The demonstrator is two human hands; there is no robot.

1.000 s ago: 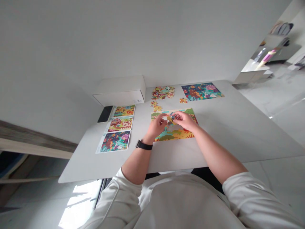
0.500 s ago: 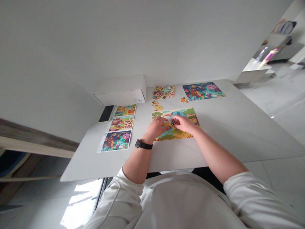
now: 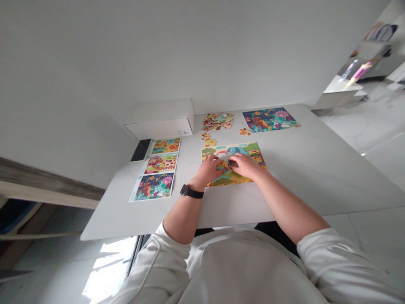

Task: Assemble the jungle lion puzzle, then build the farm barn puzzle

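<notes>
Both hands down on the colourful part-built jigsaw puzzle (image 3: 236, 164), which lies flat on the white table (image 3: 310, 169) right in front of the person. Left hand (image 3: 209, 169), black watch (image 3: 191, 192) on its wrist, rests on the puzzle's left half with fingers curled downward. Right hand (image 3: 247, 164) sits on the middle of the puzzle, fingertips pinched around a small dark puzzle piece (image 3: 230, 162) where the two hands nearly meet. Can't tell whether the left fingers actually grip anything or just press on the board.

Further back: a loose heap of multicoloured puzzle pieces (image 3: 217, 120), a few stray pieces (image 3: 207, 139) just below it, and a finished dark-blue puzzle (image 3: 268, 118) to the right. On the left, a strip of three printed picture cards (image 3: 158, 168), a black phone (image 3: 141, 150) beside it, and a white rectangular box (image 3: 161, 118) against the wall
</notes>
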